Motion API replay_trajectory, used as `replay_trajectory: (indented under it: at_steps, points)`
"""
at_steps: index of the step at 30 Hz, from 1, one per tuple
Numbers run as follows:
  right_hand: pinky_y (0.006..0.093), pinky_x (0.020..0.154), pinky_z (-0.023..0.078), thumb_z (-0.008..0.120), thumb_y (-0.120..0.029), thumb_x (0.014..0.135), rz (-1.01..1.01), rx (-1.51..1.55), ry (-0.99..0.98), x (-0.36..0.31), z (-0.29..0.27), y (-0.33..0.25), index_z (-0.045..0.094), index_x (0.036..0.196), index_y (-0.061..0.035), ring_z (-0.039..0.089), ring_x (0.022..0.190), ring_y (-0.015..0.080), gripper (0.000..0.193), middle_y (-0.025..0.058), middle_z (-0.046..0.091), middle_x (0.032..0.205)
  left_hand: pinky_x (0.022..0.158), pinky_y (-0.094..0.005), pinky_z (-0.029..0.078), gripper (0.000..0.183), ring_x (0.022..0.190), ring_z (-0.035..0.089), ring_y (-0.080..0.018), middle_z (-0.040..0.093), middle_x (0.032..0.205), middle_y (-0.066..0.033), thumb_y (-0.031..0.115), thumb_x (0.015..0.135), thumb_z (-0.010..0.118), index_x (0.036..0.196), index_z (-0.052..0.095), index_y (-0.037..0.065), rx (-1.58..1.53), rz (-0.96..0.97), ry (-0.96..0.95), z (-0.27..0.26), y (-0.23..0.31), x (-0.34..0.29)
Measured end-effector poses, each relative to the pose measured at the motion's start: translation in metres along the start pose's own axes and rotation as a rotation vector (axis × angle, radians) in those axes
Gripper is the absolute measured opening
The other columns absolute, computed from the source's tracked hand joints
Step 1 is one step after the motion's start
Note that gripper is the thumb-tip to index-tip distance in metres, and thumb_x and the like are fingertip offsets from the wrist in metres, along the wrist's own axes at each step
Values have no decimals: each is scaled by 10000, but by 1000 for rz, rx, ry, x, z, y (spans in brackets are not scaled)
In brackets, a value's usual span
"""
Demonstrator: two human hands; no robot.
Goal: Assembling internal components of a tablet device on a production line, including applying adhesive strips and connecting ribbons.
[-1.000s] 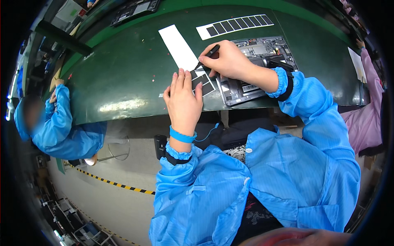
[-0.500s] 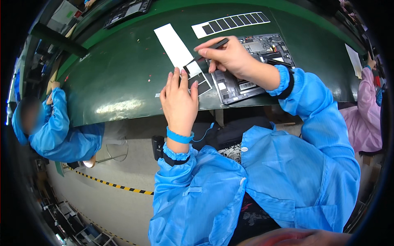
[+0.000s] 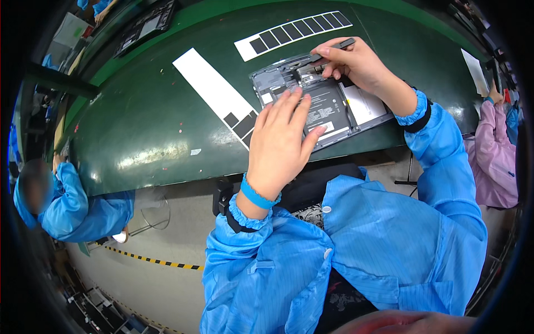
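Observation:
An opened laptop base (image 3: 267, 83), grey with its circuit board and a battery (image 3: 328, 103) exposed, lies at the bench's front edge. My left hand (image 3: 281, 131) is over its left part, fingers stretched out, palm down; it hides part of the battery. My right hand (image 3: 359, 64) is closed on black tweezers (image 3: 335, 51) above the far side of the laptop. The tweezers point down left toward the board near my left fingertips. I cannot tell whether their tips hold anything. To the left, partly behind my left hand, lies a white backing strip (image 3: 208, 86) with several black stickers (image 3: 243, 126).
Beyond the laptop lies a second white strip (image 3: 247, 50) with a row of black stickers. Another opened device (image 3: 147, 28) stands at the far left of the green bench (image 3: 133, 122). A co-worker in blue (image 3: 83, 206) sits left, one in pink (image 3: 492, 161) right.
My left hand has moved from the near sticker strip to the laptop. My right hand has carried the tweezers right, from that strip to above the laptop. The view has shifted somewhat.

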State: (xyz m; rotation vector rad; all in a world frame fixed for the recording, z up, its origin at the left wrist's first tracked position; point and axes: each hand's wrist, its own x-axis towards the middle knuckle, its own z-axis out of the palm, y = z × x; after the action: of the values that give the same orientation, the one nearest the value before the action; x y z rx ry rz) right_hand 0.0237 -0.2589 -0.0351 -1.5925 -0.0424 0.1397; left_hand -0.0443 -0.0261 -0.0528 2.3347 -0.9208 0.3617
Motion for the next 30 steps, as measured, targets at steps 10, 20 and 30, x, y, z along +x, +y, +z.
replay_trajectory:
  at_steps: [10, 20, 30]
  points:
    - [194, 564, 518, 670, -209, 914, -17, -67, 28, 1, 2, 5, 679, 1063, 16, 684, 688, 118, 270, 103, 697, 871, 1039, -441, 358, 464, 1265, 496, -299, 547, 1346, -125, 270, 845, 677, 1238, 598, 37, 31, -19, -70, 7, 2, 0]
    - [190, 568, 516, 668, -204, 917, -30, -106, 38, 0, -1, 8, 674, 1077, 20, 679, 695, 107, 275, 101, 697, 898, 927, -432, 395, 481, 1186, 503, -299, 527, 1329, -151, 312, 833, 687, 1214, 597, 33, 32, -38, -112, 4, 7, 12]
    - [214, 600, 535, 672, -199, 913, -35, -101, 4, -3, -3, 8, 671, 1109, 5, 681, 742, 129, 283, 113, 695, 949, 903, -427, 411, 573, 1133, 492, -330, 508, 1359, -160, 394, 786, 690, 1249, 589, 73, 202, -65, -38, 23, 14, 20]
